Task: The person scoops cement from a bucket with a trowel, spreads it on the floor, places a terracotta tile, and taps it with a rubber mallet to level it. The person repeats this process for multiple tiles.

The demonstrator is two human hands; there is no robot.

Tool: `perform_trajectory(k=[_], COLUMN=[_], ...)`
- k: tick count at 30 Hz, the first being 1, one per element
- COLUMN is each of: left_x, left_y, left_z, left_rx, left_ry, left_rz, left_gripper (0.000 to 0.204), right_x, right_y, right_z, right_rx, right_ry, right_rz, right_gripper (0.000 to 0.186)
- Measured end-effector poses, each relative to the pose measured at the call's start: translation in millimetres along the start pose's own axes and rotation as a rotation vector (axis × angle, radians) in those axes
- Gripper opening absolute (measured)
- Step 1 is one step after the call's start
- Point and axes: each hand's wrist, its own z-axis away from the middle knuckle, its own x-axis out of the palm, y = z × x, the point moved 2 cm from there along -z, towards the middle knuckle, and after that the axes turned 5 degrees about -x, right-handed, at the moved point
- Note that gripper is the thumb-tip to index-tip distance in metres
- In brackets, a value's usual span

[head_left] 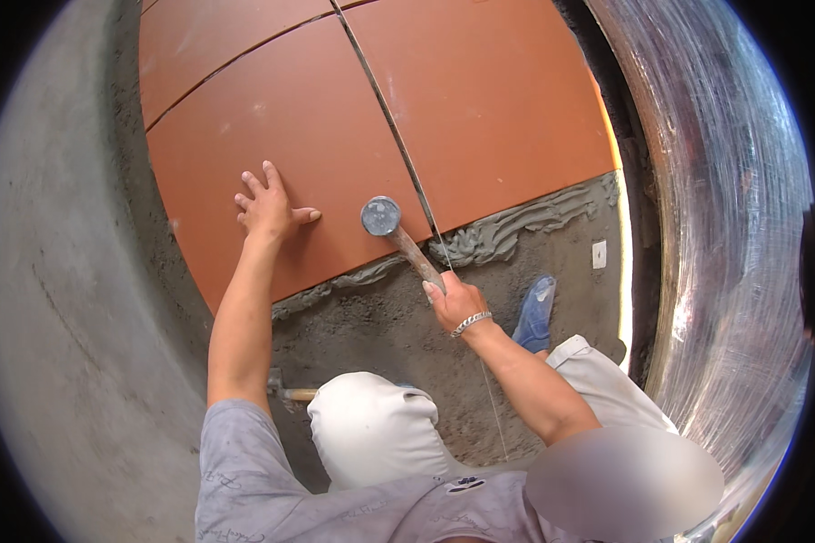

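Observation:
My left hand (270, 212) lies on a large terracotta-coloured floor tile (308, 109), fingers spread and nothing in it. In my right hand (457, 300) is the wooden handle of a mallet (382, 216), whose round grey head is over the same tile near its front right corner. Whether the head touches the tile I cannot tell. A dark gap divides this tile from a second terracotta tile (498, 109) on the right. Grey mortar (507, 231) bulges out along the front edges of both tiles.
A thin string (491, 398) runs from the gap back toward me. Beside my left knee lies a wooden-handled tool (296, 395), partly hidden. A small white piece (599, 254) sits on the rough mortar bed. A grey wall (54, 299) rises at left; a shiny, scuffed surface (715, 181) curves at right.

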Motion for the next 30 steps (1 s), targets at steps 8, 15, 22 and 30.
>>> perform_trajectory(k=[8, 15, 22, 30], left_x=[1, 0, -2, -4], left_y=[0, 0, 1, 1], left_z=[0, 0, 1, 4], left_rx=[-0.014, -0.006, -0.019, -0.031], left_ry=[-0.009, 0.001, -0.013, -0.021], left_rz=[0.005, 0.027, 0.017, 0.028], left_gripper=[0.126, 0.126, 0.126, 0.125], right_x=[-6, -11, -14, -19], right_y=[4, 11, 12, 14], right_z=[0, 0, 3, 4], right_rx=[-0.014, -0.016, -0.02, -0.021], right_ry=[-0.009, -0.027, -0.029, -0.036], right_rz=[0.0, 0.019, 0.069, 0.072], right_gripper=[0.041, 0.041, 0.04, 0.041])
